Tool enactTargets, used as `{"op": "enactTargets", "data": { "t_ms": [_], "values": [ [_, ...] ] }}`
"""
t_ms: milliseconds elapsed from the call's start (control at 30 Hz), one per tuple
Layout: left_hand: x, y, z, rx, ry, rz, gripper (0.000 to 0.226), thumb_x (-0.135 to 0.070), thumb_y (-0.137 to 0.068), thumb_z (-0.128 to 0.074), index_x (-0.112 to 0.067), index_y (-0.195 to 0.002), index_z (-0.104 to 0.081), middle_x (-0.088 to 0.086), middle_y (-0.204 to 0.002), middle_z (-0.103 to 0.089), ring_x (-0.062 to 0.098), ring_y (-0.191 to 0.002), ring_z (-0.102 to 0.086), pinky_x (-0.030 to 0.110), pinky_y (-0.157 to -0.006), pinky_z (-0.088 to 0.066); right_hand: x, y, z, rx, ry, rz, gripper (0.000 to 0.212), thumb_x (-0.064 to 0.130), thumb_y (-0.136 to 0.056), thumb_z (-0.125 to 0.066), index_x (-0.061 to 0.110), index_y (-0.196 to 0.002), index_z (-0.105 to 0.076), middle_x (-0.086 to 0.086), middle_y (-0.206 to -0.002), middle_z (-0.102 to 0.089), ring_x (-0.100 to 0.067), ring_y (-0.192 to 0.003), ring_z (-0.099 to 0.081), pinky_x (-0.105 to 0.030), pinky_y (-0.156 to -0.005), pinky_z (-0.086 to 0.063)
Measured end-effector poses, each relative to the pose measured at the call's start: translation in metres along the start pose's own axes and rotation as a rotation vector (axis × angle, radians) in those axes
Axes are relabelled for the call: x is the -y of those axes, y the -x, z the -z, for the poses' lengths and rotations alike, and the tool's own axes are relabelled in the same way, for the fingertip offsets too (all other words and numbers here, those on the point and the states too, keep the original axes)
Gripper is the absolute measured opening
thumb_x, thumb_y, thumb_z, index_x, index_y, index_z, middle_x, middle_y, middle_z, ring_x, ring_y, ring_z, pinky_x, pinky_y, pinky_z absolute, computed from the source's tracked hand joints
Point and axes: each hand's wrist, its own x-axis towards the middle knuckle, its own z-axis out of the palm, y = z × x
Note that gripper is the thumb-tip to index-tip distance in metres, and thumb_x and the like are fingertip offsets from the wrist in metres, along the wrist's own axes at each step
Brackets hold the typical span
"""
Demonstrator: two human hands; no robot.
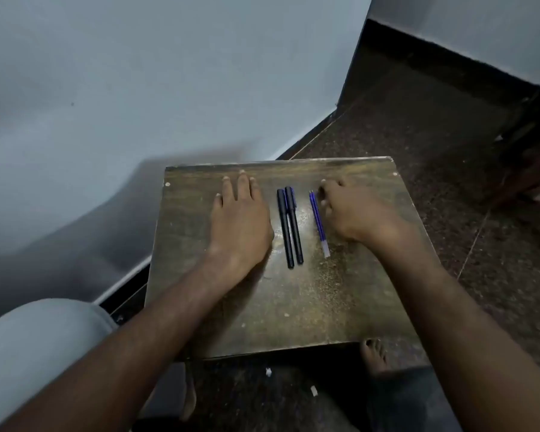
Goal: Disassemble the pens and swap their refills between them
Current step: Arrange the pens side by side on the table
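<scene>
Two black capped pens (290,227) lie side by side, lengthwise, in the middle of a small dark wooden table (293,307). To their right lies a blue refill (318,222) with a clear end toward me; a second refill seems to sit tight against it, though I cannot tell for sure. My left hand (239,219) rests flat on the table left of the pens, fingers spread, holding nothing. Just right of the refill is my right hand (353,210), its curled fingertips touching the refill's far end.
The table stands against a pale blue wall (138,88) on the left. Dark speckled floor (418,120) lies to the right and behind. My knee in light trousers (38,344) is at lower left, and a bare foot (374,353) shows under the table's near edge.
</scene>
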Motion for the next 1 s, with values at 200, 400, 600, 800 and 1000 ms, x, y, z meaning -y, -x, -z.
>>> {"op": "enactTargets", "data": {
  "t_ms": [200, 400, 600, 800, 1000],
  "values": [
    [-0.002, 0.0, -0.001, -0.023, 0.111, 0.013, 0.062, -0.048, -0.114, -0.041, -0.004, -0.157, -0.047, 0.024, -0.163, -0.043, 0.04, -0.15, -0.042, 0.053, -0.116, -0.047, -0.011, 0.012, -0.026, -0.168, -0.112, 0.008, 0.047, 0.044, -0.111, -0.051, 0.016, -0.148, -0.053, -0.017, -0.151, -0.052, -0.037, -0.141, -0.047, -0.055, -0.111, -0.049],
    [0.008, 0.0, 0.001, 0.042, 0.271, -0.046, 0.071, -0.064, -0.103, -0.059, -0.012, -0.152, -0.052, 0.015, -0.148, -0.051, 0.033, -0.137, -0.055, 0.06, -0.108, -0.056, -0.006, 0.017, -0.034, -0.204, -0.234, -0.019, 0.054, 0.043, -0.107, -0.063, 0.018, -0.152, -0.048, -0.017, -0.151, -0.051, -0.033, -0.139, -0.05, -0.047, -0.109, -0.05],
    [0.002, -0.008, 0.005, 0.051, 0.332, -0.048, 0.076, -0.064, -0.1, -0.065, -0.016, -0.156, -0.047, 0.01, -0.149, -0.053, 0.028, -0.132, -0.06, 0.057, -0.106, -0.057, -0.009, 0.015, -0.028, -0.195, -0.193, 0.011, 0.041, 0.041, -0.105, -0.067, 0.017, -0.137, -0.057, -0.013, -0.136, -0.058, -0.024, -0.112, -0.055, -0.039, -0.092, -0.051],
    [0.01, -0.013, 0.003, 0.009, 0.345, -0.107, 0.062, -0.042, -0.102, -0.066, -0.025, -0.159, -0.047, 0.008, -0.141, -0.062, 0.023, -0.119, -0.063, 0.044, -0.095, -0.058, 0.003, 0.028, -0.025, -0.29, -0.219, 0.091, 0.031, 0.044, -0.104, -0.067, 0.019, -0.122, -0.065, -0.006, -0.117, -0.061, -0.022, -0.1, -0.063, -0.041, -0.084, -0.058],
    [0.009, -0.014, -0.001, -0.061, 0.403, -0.059, 0.04, -0.048, -0.1, -0.07, -0.019, -0.128, -0.069, 0.0, -0.108, -0.073, 0.018, -0.091, -0.068, 0.031, -0.076, -0.05, 0.001, 0.032, -0.019, -0.328, -0.241, 0.112, 0.024, 0.04, -0.105, -0.068, 0.019, -0.116, -0.073, -0.004, -0.11, -0.068, -0.021, -0.099, -0.066, -0.041, -0.085, -0.059]
  ]
}}
